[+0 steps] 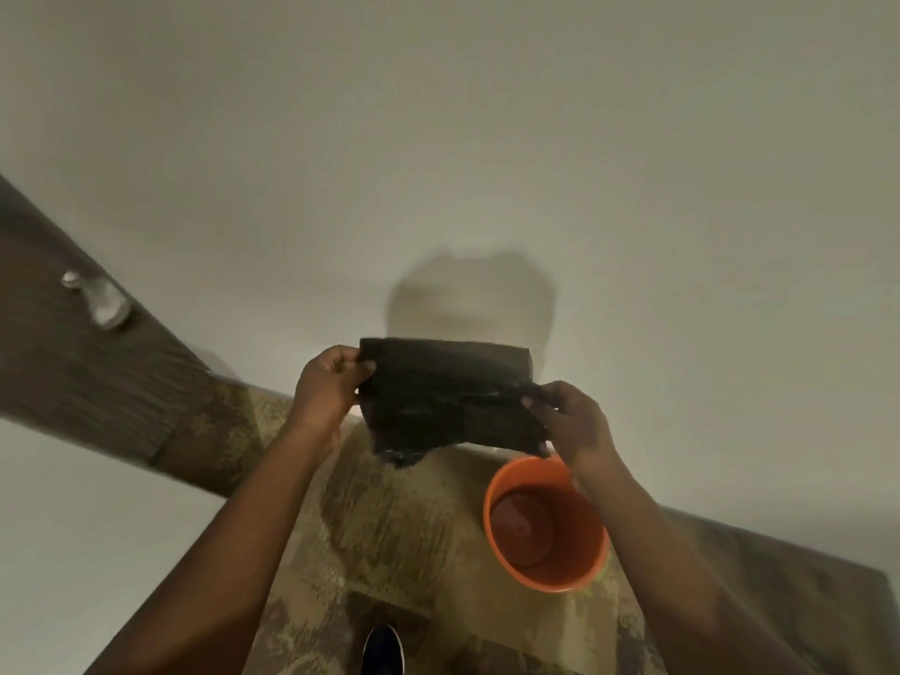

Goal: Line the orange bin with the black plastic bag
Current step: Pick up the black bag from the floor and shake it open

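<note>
A folded black plastic bag point(445, 394) is held up in front of the wall, between both hands. My left hand point(327, 388) pinches its upper left edge. My right hand point(573, 423) pinches its right edge, lower down. The bag is still a flat folded rectangle, with a crumpled corner hanging at the bottom. The orange bin point(584, 565) stands upright and empty on the patterned carpet, below and slightly right of the bag, partly behind my right forearm.
A pale wall point(438, 163) fills the upper view. A dark wooden surface point(83, 377) at the left carries a crumpled white paper point(104, 302). A dark shoe point(383, 650) shows at the bottom edge on the carpet point(389, 528).
</note>
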Action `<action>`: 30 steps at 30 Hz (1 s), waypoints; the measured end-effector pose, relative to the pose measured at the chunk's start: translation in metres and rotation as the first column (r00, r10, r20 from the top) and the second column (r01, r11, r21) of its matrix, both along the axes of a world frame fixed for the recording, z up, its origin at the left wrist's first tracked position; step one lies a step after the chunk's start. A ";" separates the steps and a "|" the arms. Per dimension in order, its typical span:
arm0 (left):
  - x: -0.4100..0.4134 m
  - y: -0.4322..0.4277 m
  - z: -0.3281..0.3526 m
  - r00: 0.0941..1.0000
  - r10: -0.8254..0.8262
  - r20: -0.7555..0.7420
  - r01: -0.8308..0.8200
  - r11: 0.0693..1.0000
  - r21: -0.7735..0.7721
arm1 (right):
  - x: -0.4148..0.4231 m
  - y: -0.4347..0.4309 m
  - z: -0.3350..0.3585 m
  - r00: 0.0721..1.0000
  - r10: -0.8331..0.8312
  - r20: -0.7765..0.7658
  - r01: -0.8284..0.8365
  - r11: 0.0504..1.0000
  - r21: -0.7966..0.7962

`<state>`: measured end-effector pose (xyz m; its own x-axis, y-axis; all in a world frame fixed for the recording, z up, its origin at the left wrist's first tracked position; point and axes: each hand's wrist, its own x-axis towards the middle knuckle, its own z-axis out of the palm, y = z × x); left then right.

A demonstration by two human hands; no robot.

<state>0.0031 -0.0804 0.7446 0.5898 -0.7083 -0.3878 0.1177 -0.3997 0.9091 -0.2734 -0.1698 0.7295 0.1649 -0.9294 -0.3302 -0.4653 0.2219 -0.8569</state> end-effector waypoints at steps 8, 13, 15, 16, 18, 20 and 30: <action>-0.083 0.004 0.084 0.964 -0.237 0.123 0.241 0.970 -0.019 | 0.006 0.029 0.073 0.994 0.105 0.038 -0.099 0.986 -0.137; -0.116 0.004 0.098 0.869 -0.476 -0.132 0.457 0.876 -0.155 | 0.019 0.048 0.103 0.981 0.108 0.162 -0.097 0.993 -0.072; -0.119 0.007 0.099 0.851 -0.516 -0.097 0.487 0.845 -0.221 | 0.012 0.051 0.113 0.966 0.115 0.231 -0.110 0.993 -0.035; -0.119 0.009 0.100 0.846 -0.529 -0.069 0.502 0.834 -0.230 | 0.008 0.050 0.114 0.956 0.130 0.262 -0.128 0.991 -0.023; -0.119 0.011 0.103 0.846 -0.533 0.008 0.523 0.828 -0.201 | -0.001 0.049 0.118 0.944 0.126 0.305 -0.138 0.990 0.018; -0.118 0.010 0.108 0.861 -0.505 0.060 0.507 0.845 -0.171 | -0.006 0.048 0.123 0.944 0.126 0.304 -0.144 0.989 0.035; -0.057 0.013 0.108 0.998 -0.029 0.048 0.033 0.997 -0.073 | -0.062 0.022 0.122 0.918 -0.210 0.336 0.208 0.977 0.043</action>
